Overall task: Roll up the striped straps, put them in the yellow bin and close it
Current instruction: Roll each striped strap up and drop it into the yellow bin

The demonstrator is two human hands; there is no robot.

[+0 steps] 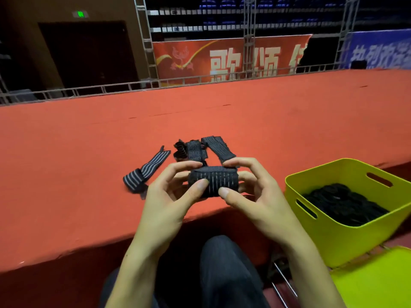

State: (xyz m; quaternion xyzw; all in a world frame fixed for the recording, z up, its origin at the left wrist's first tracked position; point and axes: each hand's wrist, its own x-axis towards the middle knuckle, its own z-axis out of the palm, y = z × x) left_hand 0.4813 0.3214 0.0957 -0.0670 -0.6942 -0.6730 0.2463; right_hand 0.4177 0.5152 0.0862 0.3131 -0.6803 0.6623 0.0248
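Currently: mid-roll, one striped strap being wound into a cylinder.
Left hand [165,196]: fingers curled round the left end of the strap roll [213,182], thumb pressed on its front.
Right hand [253,192]: fingers curled over the right end and top of the roll, thumb on the front; both hands hold it just above the near edge of the red-covered desk [89,152].
Tail: unrolled end of the same strap runs up and back from the roll toward the desk.
Loose straps: one flat strap [144,171] left of the hands; a crumpled pile [191,150] just behind them. Not yet rolled.
Yellow bin [329,236]: to the right, open, dark rolls already inside.
Lid [375,283]: lying flat below the bin, off.
Next move (judgement): wind in the remaining tail keeping tension so it doesn't spring loose, then carry it right into the bin.
Progress (judgement): partway; at least two straps left, closing comes last.
Writing: large pale Chinese characters on a red banner [222,58], partly cut off; a blue banner [378,52] far right, blurred; green exit sign [80,14], unreadable.
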